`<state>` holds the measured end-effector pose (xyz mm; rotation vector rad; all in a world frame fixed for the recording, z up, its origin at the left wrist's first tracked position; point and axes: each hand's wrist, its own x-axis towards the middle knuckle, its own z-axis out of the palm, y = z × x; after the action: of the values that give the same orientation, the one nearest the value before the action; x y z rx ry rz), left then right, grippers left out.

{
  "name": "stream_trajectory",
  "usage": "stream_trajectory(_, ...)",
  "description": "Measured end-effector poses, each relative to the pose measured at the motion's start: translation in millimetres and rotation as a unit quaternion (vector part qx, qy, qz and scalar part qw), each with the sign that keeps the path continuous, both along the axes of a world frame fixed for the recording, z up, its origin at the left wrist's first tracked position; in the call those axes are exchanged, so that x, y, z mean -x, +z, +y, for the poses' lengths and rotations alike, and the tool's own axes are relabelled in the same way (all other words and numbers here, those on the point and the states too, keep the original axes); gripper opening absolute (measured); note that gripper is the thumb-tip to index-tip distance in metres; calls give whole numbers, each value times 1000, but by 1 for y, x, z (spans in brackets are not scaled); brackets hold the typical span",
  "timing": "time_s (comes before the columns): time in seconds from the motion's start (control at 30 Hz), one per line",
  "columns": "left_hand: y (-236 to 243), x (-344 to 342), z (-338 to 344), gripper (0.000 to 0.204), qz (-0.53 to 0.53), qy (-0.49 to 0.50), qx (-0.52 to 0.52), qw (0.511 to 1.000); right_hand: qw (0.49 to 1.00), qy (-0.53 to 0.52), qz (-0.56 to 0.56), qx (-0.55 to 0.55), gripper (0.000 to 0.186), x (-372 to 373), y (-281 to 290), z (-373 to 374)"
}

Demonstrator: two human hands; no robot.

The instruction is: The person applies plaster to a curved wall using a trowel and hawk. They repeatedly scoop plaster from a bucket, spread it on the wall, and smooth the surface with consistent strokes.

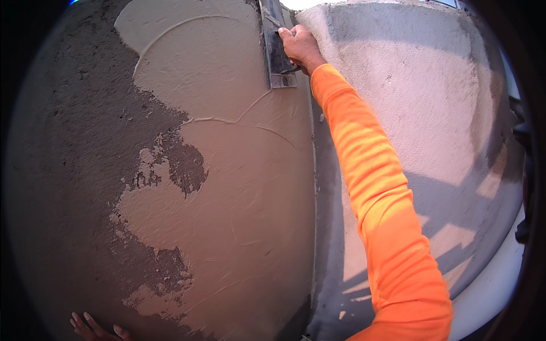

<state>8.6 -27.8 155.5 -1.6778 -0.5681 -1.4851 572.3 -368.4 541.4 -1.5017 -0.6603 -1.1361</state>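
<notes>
My right hand (301,48), at the end of an orange sleeve, is closed round the handle of a plastering trowel (276,59). The trowel's long metal blade stands nearly upright, flat against the wall beside the corner, near the top of the view. Around and below it spreads smooth, wet beige plaster (244,176), with curved ridges and a ragged left border. At the lower left edge, my left hand (95,329) shows only in part. Its fingers are apart, and nothing is seen in them; whether it touches the wall cannot be told.
Dark, rough wall (68,142) lies left of the plaster, with patches showing through its border. A straight vertical corner edge (314,204) divides it from a pale, textured wall (409,113) crossed by shadows. A thick white curved pipe-like thing (492,284) runs along the lower right.
</notes>
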Motion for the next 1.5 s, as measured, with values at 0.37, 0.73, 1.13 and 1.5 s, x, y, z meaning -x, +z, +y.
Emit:
stream_trajectory(0.37,0,0,2,62,1,27,-2,1000,998,40,-48,27,36,62,-129,-5)
stream_trajectory(0.73,0,0,5,65,12,6,4,1000,992,77,98,-27,40,-39,-205,-29)
stream_trajectory(1.13,0,1,5,65,9,-2,-2,1000,813,557,166,-41,32,105,-164,-4)
stream_trajectory(1.5,-1,2,8,64,13,-12,9,1000,861,461,198,-87,29,-9,-52,-83)
